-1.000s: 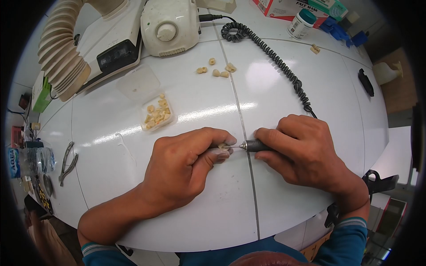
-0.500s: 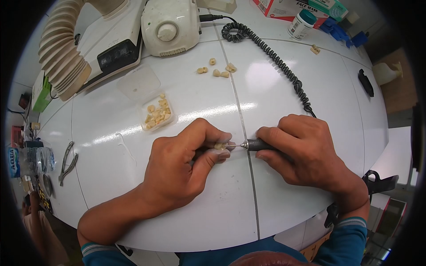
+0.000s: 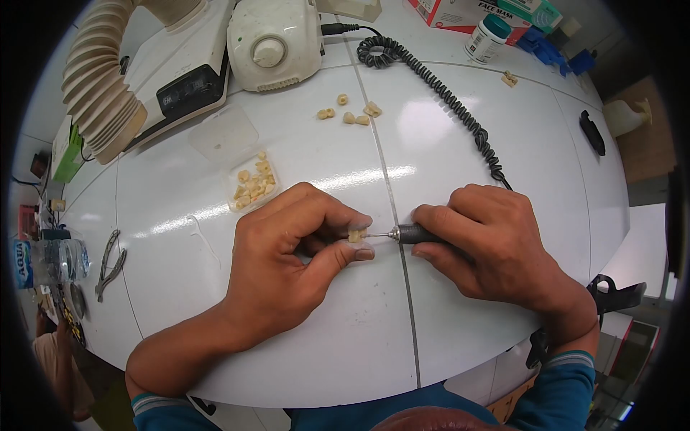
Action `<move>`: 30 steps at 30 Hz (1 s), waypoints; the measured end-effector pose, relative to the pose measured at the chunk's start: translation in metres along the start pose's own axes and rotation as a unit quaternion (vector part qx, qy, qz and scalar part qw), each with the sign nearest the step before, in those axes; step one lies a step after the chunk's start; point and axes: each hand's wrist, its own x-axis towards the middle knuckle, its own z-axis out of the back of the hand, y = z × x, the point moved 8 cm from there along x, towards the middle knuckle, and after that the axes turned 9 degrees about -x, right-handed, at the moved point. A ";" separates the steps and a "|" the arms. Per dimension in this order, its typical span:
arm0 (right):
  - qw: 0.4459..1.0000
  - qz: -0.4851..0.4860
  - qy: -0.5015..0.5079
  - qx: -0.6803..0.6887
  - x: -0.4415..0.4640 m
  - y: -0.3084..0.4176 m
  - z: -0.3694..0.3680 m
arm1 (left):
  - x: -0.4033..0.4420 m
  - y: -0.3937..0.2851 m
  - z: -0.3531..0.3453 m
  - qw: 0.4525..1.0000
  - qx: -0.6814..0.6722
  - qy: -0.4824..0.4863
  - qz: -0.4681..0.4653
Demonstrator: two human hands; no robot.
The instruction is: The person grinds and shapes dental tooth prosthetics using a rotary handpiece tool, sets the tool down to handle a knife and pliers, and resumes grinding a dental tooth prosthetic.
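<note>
Between the thumb and fingers of my left hand point(image 3: 287, 251) a small cream-coloured dental crown point(image 3: 356, 235) is pinched. My right hand point(image 3: 489, 244) is wrapped round the black handle of a rotary handpiece point(image 3: 417, 234), held roughly level. Its thin metal bit points left and reaches the crown; whether the tip touches it I cannot make out. Pale dust coats my left fingertips. From the handpiece end, a coiled black cord point(image 3: 445, 93) runs up to a white control box point(image 3: 274, 50). Beyond my left hand stands a clear plastic box point(image 3: 277, 192) of similar crowns.
Several loose crowns point(image 3: 349, 117) lie past my hands. At the left are pliers point(image 3: 109, 266) and a ribbed suction hose point(image 3: 100, 86). A white bottle with a green cap point(image 3: 487, 39) and a face mask box point(image 3: 467, 18) stand at the back right. Another person point(image 3: 61, 366) is at far left.
My left hand has turned slightly and its fingers have shifted, so more of the crown shows. My right hand and the handpiece have moved a touch left.
</note>
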 end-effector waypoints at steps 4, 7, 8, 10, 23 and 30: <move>1.000 -0.001 -0.004 -0.004 0.000 0.000 0.000 | 0.000 0.001 0.000 1.000 0.003 0.007 0.007; 1.000 -0.002 -0.002 -0.003 0.000 0.000 0.000 | -0.001 0.002 0.000 1.000 -0.006 0.005 0.012; 1.000 -0.002 -0.002 -0.003 0.000 0.000 0.000 | -0.001 0.002 -0.001 1.000 -0.012 0.003 0.014; 1.000 -0.002 -0.002 -0.003 -0.001 0.001 0.001 | -0.001 0.004 -0.001 1.000 -0.015 0.001 0.022; 1.000 -0.013 0.003 0.004 -0.001 -0.002 0.000 | -0.001 0.006 -0.001 0.997 -0.073 -0.007 0.011; 1.000 -0.008 0.006 0.004 0.000 -0.002 0.000 | -0.003 0.012 -0.001 0.990 -0.121 -0.022 0.067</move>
